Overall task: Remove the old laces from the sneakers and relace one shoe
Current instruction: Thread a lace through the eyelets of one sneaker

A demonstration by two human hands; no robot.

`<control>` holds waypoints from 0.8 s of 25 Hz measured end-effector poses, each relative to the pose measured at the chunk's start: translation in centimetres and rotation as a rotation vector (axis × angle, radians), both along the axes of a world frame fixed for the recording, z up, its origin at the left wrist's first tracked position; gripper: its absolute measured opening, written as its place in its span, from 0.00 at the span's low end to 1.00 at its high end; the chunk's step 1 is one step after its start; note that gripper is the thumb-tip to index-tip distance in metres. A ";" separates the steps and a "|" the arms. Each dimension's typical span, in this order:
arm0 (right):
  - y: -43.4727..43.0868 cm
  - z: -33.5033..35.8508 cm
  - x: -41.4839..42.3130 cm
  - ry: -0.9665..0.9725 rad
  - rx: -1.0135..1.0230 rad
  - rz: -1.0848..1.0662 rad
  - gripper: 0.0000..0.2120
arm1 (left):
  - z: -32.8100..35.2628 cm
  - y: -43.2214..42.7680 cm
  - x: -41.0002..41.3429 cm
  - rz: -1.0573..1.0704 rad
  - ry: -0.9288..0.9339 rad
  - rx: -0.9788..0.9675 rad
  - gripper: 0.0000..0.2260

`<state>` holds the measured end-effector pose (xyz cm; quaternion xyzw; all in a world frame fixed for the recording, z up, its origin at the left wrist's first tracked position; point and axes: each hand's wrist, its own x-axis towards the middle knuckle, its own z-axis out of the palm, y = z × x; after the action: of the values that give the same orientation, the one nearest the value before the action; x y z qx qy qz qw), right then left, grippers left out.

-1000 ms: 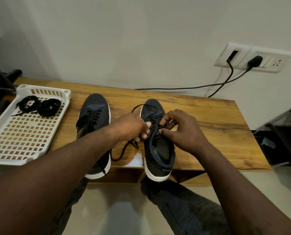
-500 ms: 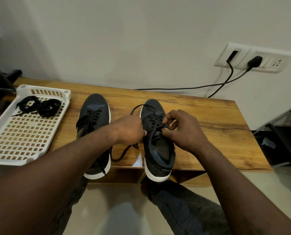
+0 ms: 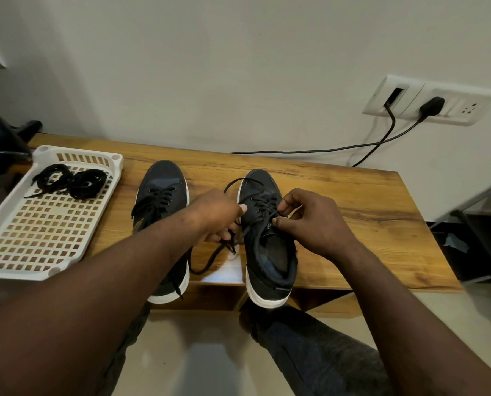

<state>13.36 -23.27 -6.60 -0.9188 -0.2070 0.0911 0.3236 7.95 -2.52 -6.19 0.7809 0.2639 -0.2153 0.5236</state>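
Left hand (image 3: 218, 212) slid off the tongue to the left of the right sneaker (image 3: 270, 252), curled on the loose lace (image 3: 210, 261), while right hand (image 3: 315, 221) pinched the top crossing; sneaker sat mid front edge of the surface (image 3: 353, 201), unlacing barely started.

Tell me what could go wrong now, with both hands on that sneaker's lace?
The dark, white-soled sneaker overhangs the wooden table's front edge, so a hard tug by the right hand or left hand might tip it off. Its loose black lace trails toward the second dark sneaker and could snag there.
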 end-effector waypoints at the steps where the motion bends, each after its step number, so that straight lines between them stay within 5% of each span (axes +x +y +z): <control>1: 0.0 0.0 0.0 -0.004 -0.005 0.003 0.08 | -0.2 0.0 0.1 0.046 0.014 -0.039 0.10; 4: 0.1 0.2 0.0 0.008 -0.010 -0.002 0.08 | -0.8 -0.7 0.4 0.155 -0.010 -0.071 0.07; 7: -0.1 0.2 0.3 0.028 0.021 -0.042 0.09 | -0.3 -0.5 1.5 0.249 -0.222 0.065 0.05; 11: -0.1 0.1 0.3 0.069 0.039 -0.068 0.10 | 2.1 -0.7 1.4 0.360 -0.446 -0.163 0.08; 16: 1.1 1.1 -0.5 0.038 0.200 -0.058 0.07 | 3.3 -2.9 1.6 0.139 -0.806 -0.062 0.13; 20: 2.4 0.8 -0.6 0.104 0.379 -0.237 0.09 | 3.1 -4.5 2.0 0.087 -0.791 -0.028 0.10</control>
<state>12.77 -20.88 -5.85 -0.8536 -0.0942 0.0592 0.5090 9.91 -7.07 -3.07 0.7843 0.0719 0.1210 0.6042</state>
